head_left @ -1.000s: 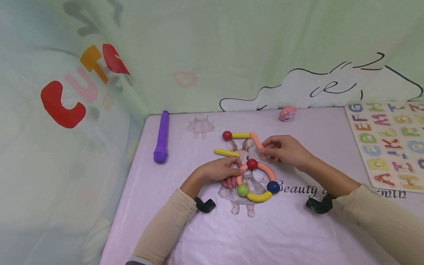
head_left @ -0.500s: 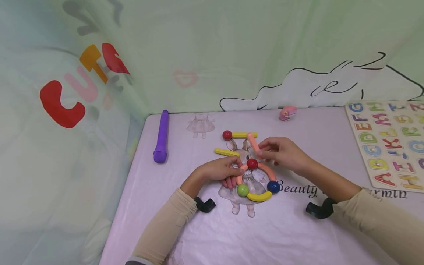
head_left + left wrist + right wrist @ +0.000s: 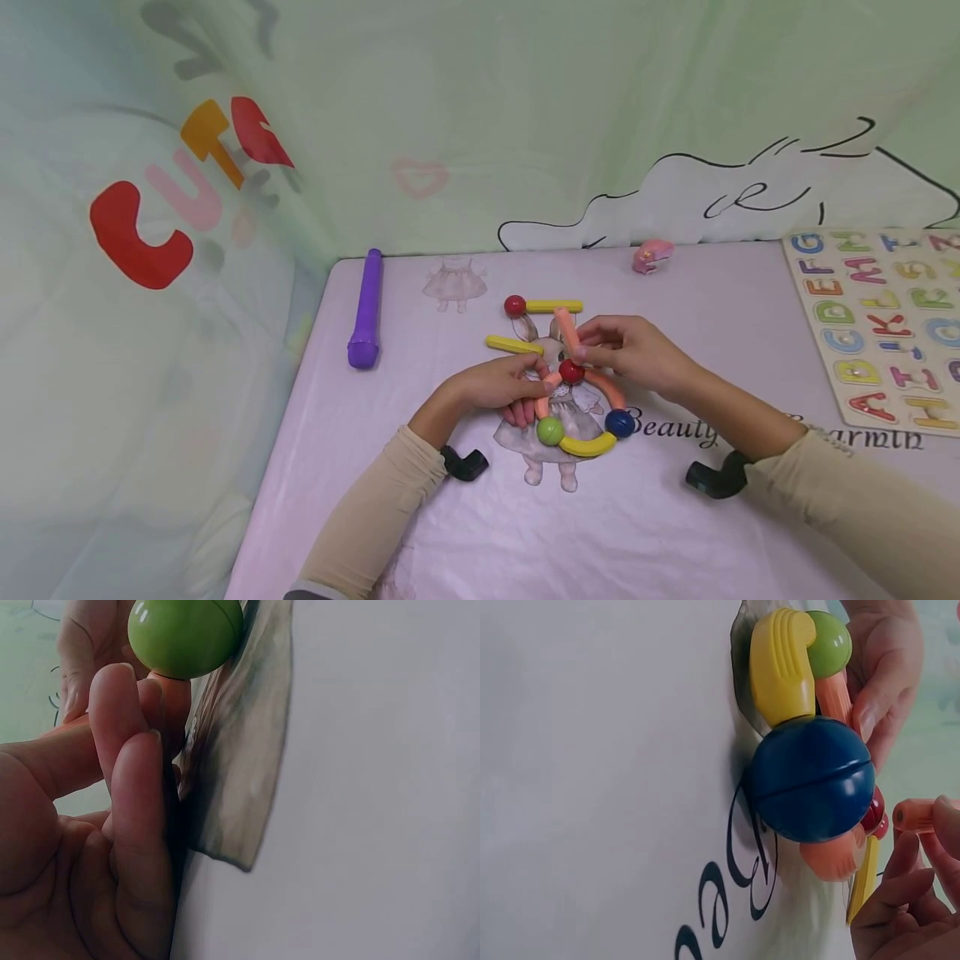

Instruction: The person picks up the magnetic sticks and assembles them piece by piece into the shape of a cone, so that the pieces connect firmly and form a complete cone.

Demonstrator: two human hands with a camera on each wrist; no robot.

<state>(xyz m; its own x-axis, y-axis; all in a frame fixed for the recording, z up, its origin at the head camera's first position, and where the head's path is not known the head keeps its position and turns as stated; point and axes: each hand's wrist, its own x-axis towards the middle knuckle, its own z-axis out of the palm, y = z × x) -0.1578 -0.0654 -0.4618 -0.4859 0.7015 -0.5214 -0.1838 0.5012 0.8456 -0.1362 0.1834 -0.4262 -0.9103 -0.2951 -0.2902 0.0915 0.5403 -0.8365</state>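
On the table lies a ring of curved rods, two orange and one yellow (image 3: 587, 447), joined by a red ball (image 3: 571, 372), a green ball (image 3: 550, 431) and a blue ball (image 3: 618, 423). My left hand (image 3: 501, 385) pinches the ring's left orange curved rod (image 3: 542, 407) between thumb and fingers. Just above the red ball, my right hand (image 3: 630, 350) holds a straight orange rod (image 3: 566, 329) by its lower end, the rod tilted with its top leaning left. In the right wrist view, the blue ball (image 3: 810, 780) hides part of the ring.
Behind the ring lie a yellow rod with a red ball (image 3: 514, 306) at its end and a loose yellow rod (image 3: 513, 344). A purple toy microphone (image 3: 366, 312) is at left, a small pink toy (image 3: 652, 256) at the back, an alphabet board (image 3: 847, 412) at right.
My right hand has brought the straight orange rod left and toward the ring's red ball, away from the back yellow rod's end. The left hand and ring have stayed in place.
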